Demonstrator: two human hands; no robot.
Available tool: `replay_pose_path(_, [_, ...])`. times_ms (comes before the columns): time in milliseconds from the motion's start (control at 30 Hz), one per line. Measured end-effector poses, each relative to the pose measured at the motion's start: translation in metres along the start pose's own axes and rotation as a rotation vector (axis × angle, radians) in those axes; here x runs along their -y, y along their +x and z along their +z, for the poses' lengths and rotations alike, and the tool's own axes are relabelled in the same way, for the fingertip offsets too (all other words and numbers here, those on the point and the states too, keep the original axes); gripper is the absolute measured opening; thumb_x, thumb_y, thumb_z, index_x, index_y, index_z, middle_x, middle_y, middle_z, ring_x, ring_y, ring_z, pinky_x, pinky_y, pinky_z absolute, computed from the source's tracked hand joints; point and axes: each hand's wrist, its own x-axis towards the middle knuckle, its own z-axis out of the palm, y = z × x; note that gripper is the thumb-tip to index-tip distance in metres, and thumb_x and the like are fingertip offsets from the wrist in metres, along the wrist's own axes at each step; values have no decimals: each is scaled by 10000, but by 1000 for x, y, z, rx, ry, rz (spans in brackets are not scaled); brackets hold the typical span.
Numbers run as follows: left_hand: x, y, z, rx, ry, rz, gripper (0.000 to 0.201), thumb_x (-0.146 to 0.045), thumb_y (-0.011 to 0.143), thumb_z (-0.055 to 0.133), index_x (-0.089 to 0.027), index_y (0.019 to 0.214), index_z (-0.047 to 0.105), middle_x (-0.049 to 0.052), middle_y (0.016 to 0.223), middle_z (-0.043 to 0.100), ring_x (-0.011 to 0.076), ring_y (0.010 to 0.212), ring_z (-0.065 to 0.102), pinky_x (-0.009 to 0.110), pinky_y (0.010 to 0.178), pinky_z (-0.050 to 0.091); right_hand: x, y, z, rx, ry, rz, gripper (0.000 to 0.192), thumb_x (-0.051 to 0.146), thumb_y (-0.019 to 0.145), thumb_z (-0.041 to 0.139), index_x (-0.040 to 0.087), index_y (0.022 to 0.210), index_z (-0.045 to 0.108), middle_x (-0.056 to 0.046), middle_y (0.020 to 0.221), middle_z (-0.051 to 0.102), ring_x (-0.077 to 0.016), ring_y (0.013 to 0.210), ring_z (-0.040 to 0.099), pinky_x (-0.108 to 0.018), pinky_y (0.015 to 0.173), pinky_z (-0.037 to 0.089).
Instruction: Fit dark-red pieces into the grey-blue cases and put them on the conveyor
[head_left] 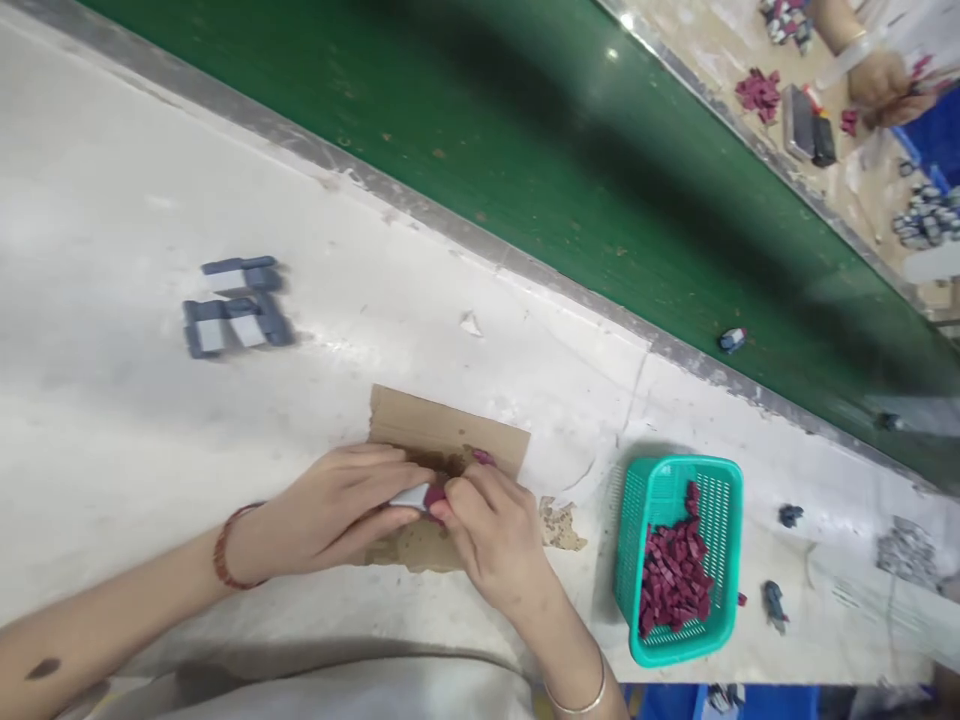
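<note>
Two bare hands meet over a piece of cardboard (442,432) lying on a white table (112,200). The left hand (337,510), a bead bracelet (223,548) on its wrist, has its fingers drawn together around a small grey-white part (409,496), gripping it by one end. The right hand (495,535), a thin bangle (577,700) on its wrist, has its fingertips bunched and pressed against the other end of that part, where a dark red piece (436,494) shows between the two hands. Part and piece sit right at the fingertips, just above the cardboard.

Just beside the right hand, on its outer side, lies a torn scrap (562,525) of brown paper. Further out on that side stands a teal basket (679,555), part filled with dark red pieces; a few small dark parts (772,603) lie on the table near it.

Well beyond the left hand, away from the person, sit several grey and white blocks (234,305), grouped closely together, blurred.

Beyond the table edge runs a green belt (570,150), with a small part (733,340) lying on it. Across the belt, at the far side, another person's hand (885,88) rests on a second table among more red pieces (759,93) and grey parts (926,215).
</note>
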Motion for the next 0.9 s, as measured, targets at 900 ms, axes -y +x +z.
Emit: replay_pose_path(900, [76, 149, -86, -181, 392, -516, 561, -461, 923, 377, -26, 1211, 584, 34, 1192, 628, 239, 1084, 588, 413, 982, 451, -71, -150, -79, -219, -174, 767, 245, 355, 946, 464, 238, 944, 679, -76, 962, 673, -259, 901, 644, -416, 814, 511])
